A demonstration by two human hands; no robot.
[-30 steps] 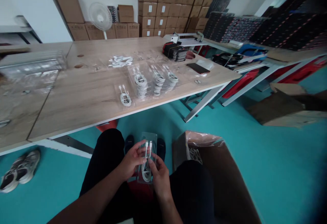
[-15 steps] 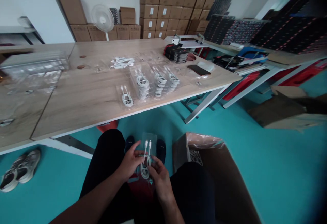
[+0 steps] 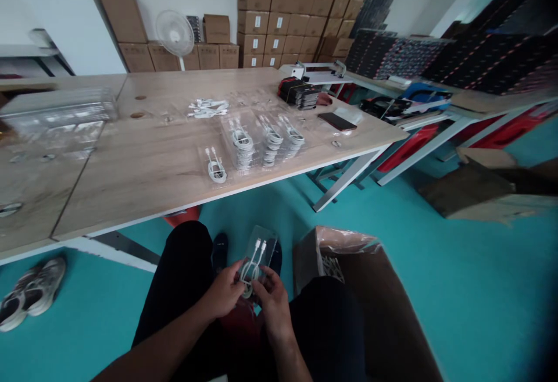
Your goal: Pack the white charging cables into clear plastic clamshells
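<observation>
Between my knees, both hands hold a clear plastic tray (image 3: 261, 249) with a coiled white cable (image 3: 251, 267) in it. My left hand (image 3: 224, 295) pinches the tray's lower left side. From the right, my right hand (image 3: 272, 300) grips it, fingers curled over the coil. The tray tilts up and to the right, with the two cable plugs pointing away from me. On the wooden table (image 3: 143, 167) in front lie one filled tray (image 3: 214, 168) and three stacks of filled trays (image 3: 267, 138).
An open cardboard box (image 3: 370, 300) lined with plastic stands on the teal floor by my right knee. Empty clear trays (image 3: 56, 117) are piled at the table's left. Loose white cables (image 3: 208, 107), a phone (image 3: 336, 121) and black items (image 3: 300, 91) lie farther back. Shoes (image 3: 30, 295) sit at left.
The tray with the cable has tilted to the right and both hands have slid down to its lower end. The view has shifted slightly.
</observation>
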